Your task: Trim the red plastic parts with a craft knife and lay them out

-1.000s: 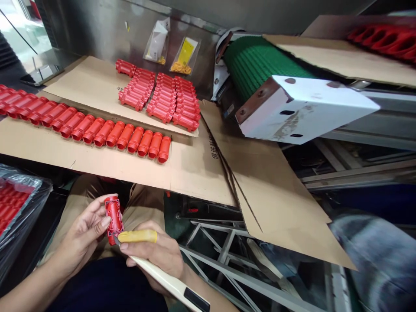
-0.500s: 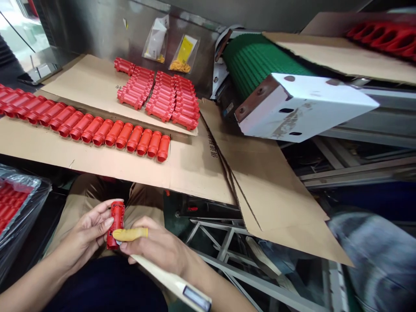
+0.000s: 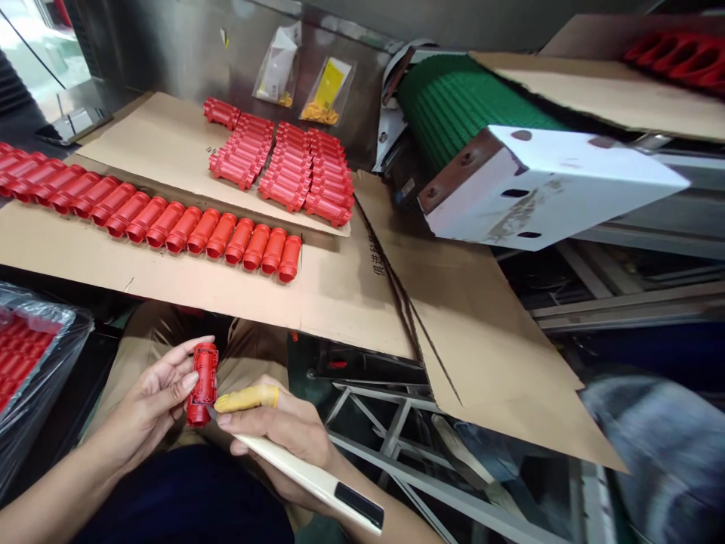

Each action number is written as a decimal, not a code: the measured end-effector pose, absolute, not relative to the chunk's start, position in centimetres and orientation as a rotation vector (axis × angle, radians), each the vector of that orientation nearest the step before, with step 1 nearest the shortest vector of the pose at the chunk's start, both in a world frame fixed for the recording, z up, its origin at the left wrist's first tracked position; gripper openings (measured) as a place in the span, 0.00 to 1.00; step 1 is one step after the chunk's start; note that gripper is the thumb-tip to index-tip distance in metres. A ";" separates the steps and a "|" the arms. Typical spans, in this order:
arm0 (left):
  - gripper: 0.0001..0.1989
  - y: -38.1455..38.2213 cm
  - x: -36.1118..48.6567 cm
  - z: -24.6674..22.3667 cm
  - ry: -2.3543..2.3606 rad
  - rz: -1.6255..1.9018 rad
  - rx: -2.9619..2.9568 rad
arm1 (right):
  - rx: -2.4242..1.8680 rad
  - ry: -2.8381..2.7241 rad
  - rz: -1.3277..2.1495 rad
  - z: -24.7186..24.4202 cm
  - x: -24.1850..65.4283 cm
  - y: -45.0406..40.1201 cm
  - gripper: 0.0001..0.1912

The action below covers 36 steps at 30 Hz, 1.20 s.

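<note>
My left hand (image 3: 161,394) is closed around a short red plastic tube (image 3: 204,381) with ridged, notched sides, held nearly upright above my lap. In my right hand (image 3: 294,431) lies a knife (image 3: 309,474) with a long cream handle and a dark panel near its rear end. Its thin tip is close to the tube's lower right side; whether it touches I cannot tell. A yellow finger cot (image 3: 249,398) covers one digit of the right hand.
Red tubes (image 3: 226,234) line the cardboard (image 3: 340,302), with more in stacked rows (image 3: 291,166) behind. Small plastic bags (image 3: 328,91) lie at the back. A green conveyor belt (image 3: 464,106) with a white guard stands right; a lined crate (image 3: 73,325) of red parts stands left.
My right hand and the knife have moved slightly right, away from the tube. The left hand has tipped the tube a little and raised it slightly. The whole view has shifted slightly.
</note>
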<state>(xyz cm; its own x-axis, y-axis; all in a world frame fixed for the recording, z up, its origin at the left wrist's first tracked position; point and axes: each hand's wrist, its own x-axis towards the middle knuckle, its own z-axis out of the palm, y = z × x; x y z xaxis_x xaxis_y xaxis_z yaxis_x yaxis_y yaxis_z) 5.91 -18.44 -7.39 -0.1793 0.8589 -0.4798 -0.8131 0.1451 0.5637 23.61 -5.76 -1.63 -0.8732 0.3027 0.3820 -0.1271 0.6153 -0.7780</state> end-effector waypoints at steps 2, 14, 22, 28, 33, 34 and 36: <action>0.28 -18.4 6.0 -7.3 0.936 1.502 0.081 | -0.130 -2.355 1.184 -1.7 23.4 -5.9 0.09; 0.21 -18.4 6.5 -6.8 1.036 1.627 0.198 | -0.365 -2.226 1.081 -2.8 23.2 -6.1 0.10; 0.19 -18.9 7.4 -7.1 1.207 1.712 0.284 | -0.420 -2.080 1.042 -4.5 21.6 -8.3 0.11; 0.18 -18.9 7.9 -7.2 1.279 1.764 0.287 | -0.444 -2.065 1.031 -4.7 21.2 -8.5 0.10; 0.18 -18.9 8.0 -7.5 1.278 1.759 0.292 | -0.472 -2.061 1.068 -4.8 21.4 -8.6 0.10; 0.19 -19.0 8.1 -7.5 1.282 1.759 0.295 | -0.476 -2.059 1.073 -4.8 21.5 -8.7 0.10; 0.18 -19.0 8.1 -7.5 1.289 1.756 0.298 | -0.487 -2.054 1.083 -4.8 21.5 -8.8 0.10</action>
